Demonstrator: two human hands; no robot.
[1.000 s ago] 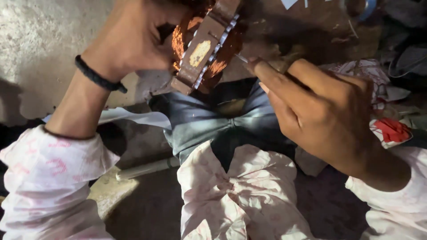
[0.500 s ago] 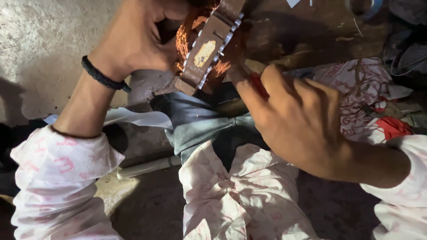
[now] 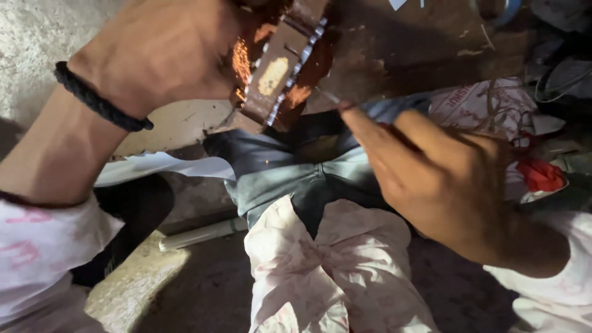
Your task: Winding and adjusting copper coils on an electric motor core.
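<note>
Head view: my left hand [image 3: 163, 52] is wrapped tight around a rusty motor core [image 3: 277, 68] with copper coils, top centre above my lap. My right hand [image 3: 444, 179] is pinched closed on a thin metal tool [image 3: 330, 97], tip just beside the core. Red cloth [image 3: 541, 174] lies at right.

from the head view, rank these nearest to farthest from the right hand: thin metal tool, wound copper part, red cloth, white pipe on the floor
1. thin metal tool: pinched in the right hand, at its fingertips.
2. wound copper part: up-left, at the tool's tip, gripped by the left hand.
3. red cloth: off to the right.
4. white pipe: lower left, on the floor.
</note>
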